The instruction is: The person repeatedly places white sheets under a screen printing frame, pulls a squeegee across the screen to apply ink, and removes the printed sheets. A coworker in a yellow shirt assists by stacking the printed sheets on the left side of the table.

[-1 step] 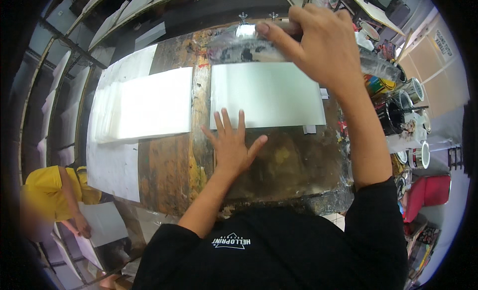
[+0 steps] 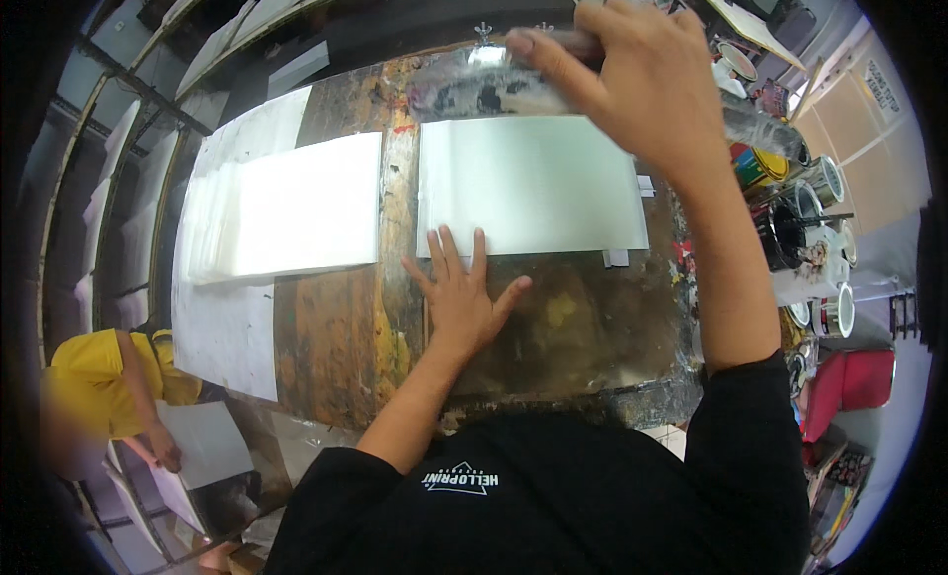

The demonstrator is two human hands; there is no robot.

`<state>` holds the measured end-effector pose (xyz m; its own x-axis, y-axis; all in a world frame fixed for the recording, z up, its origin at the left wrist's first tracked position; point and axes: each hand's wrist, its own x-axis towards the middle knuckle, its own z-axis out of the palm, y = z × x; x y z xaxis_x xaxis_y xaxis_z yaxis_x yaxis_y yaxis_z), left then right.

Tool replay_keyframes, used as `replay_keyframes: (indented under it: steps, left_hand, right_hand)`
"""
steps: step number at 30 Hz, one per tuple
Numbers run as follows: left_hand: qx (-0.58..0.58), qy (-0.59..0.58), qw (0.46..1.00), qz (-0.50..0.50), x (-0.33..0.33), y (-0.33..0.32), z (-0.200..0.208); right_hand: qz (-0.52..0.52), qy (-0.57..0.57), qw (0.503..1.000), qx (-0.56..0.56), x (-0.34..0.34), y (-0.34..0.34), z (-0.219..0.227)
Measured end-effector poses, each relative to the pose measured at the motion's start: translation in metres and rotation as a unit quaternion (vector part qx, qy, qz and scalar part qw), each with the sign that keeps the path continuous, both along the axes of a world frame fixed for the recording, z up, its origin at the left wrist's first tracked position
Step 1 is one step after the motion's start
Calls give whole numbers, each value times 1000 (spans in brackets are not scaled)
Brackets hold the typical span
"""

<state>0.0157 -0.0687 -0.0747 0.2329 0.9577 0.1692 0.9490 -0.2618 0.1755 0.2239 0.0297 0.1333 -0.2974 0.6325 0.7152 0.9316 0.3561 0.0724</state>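
Observation:
My right hand (image 2: 652,86) grips the near edge of what looks like a screen-printing frame (image 2: 484,91), tilted up over the far side of the table; part of the frame is hidden behind my hand and forearm. Below it, a pale sheet of paper (image 2: 533,185) lies flat on the stained board. My left hand (image 2: 459,298) rests palm down with fingers spread, fingertips at the sheet's near left edge. To the left lies a stack of white sheets (image 2: 306,205), its left edges fanned out.
Small white tabs (image 2: 616,258) stick out beside the pale sheet. Wing nuts (image 2: 483,34) stand at the table's far edge. Paint cans (image 2: 780,229) crowd the right side, near a red chair (image 2: 849,392). Shelving racks (image 2: 109,200) and a person in yellow (image 2: 118,368) are at left.
My right hand and the frame edge have shifted very slightly away from me. My left fingertips have drawn back a little toward me, to the sheet's near edge.

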Motion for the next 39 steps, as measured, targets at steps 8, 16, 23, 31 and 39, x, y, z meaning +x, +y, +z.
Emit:
replay_keyframes:
  steps: [8,16,23,31,39]
  left_hand:
    - [11,-133,990,-40,13,18,3]
    - [135,-269,949,96,-53,26,26]
    - [227,43,902,366,-163,9,30]
    - [-32,-96,978,-182,87,45,-32]
    - [-27,-43,989,-141,119,49,-61]
  right_hand:
    - [0,104,990,-93,-2,29,40]
    - [-14,69,991,-116,-3,21,41]
    - [4,19,1000,-24,3,18,26]
    - [20,51,996,-67,3,21,36]
    - [32,56,995,-80,12,30,38]
